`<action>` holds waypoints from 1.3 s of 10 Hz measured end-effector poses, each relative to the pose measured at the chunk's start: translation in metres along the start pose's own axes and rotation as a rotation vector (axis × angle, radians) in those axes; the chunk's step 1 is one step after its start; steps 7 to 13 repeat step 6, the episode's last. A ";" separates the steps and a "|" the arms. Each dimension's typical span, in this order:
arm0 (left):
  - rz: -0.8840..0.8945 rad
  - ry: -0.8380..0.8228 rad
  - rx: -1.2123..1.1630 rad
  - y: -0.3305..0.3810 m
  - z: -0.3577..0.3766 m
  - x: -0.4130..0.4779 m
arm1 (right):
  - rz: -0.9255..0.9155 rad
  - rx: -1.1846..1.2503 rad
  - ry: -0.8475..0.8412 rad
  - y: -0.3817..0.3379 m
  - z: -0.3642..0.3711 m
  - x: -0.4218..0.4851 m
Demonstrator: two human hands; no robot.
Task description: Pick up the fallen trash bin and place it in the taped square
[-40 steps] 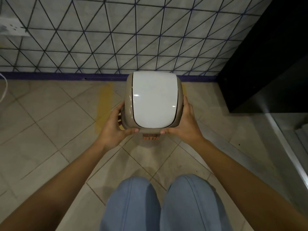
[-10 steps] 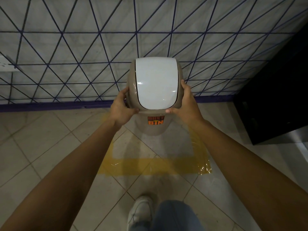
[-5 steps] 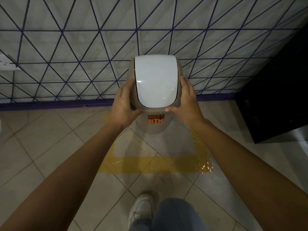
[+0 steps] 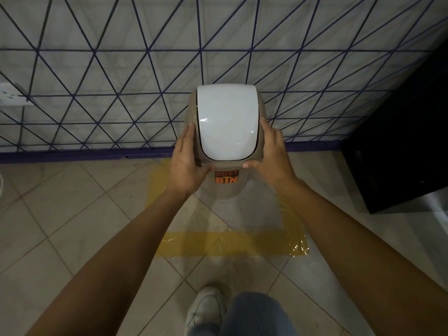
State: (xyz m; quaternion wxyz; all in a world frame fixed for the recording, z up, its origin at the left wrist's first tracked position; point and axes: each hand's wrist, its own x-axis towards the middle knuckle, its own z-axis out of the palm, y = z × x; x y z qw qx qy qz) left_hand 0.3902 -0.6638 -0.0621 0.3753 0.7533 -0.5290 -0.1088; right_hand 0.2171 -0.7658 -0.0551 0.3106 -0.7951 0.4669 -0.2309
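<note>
Lowered trash bin (image 4: 225, 183) between hands.

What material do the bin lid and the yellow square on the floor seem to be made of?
The white lid looks like smooth, glossy plastic: small light highlights sit on its curved surface. The beige bin body looks like duller plastic. The yellow square seems to be shiny adhesive tape: it wrinkles and glints at its right corner.

Both hands, left hand (image 4: 185, 163) and right hand (image 4: 272, 154), grip the upright bin (image 4: 226, 122). It stands inside the yellow taped square (image 4: 232, 246) by the wall (image 4: 121, 69).
</note>
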 end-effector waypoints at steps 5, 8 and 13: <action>-0.065 0.010 -0.041 0.017 -0.002 -0.006 | 0.058 -0.121 -0.009 -0.018 -0.007 -0.009; -0.039 0.025 -0.017 0.030 -0.004 -0.011 | 0.054 -0.124 -0.001 -0.023 -0.015 -0.015; -0.039 0.025 -0.017 0.030 -0.004 -0.011 | 0.054 -0.124 -0.001 -0.023 -0.015 -0.015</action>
